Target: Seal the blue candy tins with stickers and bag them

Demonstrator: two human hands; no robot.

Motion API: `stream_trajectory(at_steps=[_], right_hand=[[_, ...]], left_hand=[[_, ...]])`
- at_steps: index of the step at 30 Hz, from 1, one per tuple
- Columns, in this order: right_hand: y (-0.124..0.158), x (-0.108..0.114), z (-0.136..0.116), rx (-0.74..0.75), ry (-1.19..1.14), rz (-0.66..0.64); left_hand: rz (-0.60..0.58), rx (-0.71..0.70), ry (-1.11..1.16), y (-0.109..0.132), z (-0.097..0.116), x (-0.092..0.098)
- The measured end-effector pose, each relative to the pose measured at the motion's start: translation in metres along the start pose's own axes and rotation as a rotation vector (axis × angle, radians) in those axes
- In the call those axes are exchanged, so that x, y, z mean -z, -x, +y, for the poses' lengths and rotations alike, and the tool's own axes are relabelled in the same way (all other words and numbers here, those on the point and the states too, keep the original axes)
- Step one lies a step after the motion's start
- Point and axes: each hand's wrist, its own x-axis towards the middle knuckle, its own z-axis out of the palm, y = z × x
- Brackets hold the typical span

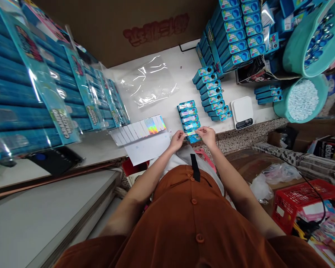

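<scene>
My left hand (176, 140) and my right hand (207, 134) meet at the table's near edge, both pinching a small shiny holographic sticker (191, 133) between them. It lies over the nearest box of a short row of small blue boxes (189, 116). A fanned strip of holographic stickers (141, 129) lies to the left on a white sheet (147, 149).
More blue boxes (213, 97) stand in rows and stacks at the back right. A small white scale (242, 111), a clear plastic bag (147, 80), two teal tubs (303, 98), large blue packages (30, 85) at the left and a red crate (304, 199) surround the white table (184, 65).
</scene>
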Motion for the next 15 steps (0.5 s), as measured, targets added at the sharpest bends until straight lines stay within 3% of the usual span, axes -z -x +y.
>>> stream_trajectory(at_steps=[5,9,12,15], right_hand=[[0.005,-0.001,-0.009,0.038,0.088,0.021],[0.012,-0.003,-0.020,0.114,0.290,0.048],[0.014,-0.004,-0.025,0.171,0.453,0.071],[0.013,0.000,-0.025,0.228,0.606,0.178]], left_hand=[[0.015,-0.056,-0.028,-0.001,-0.005,-0.004],[0.046,-0.066,0.036,-0.004,-0.013,-0.012],[0.083,-0.014,0.105,-0.006,-0.016,-0.017],[0.113,0.075,0.153,-0.006,-0.015,-0.021]])
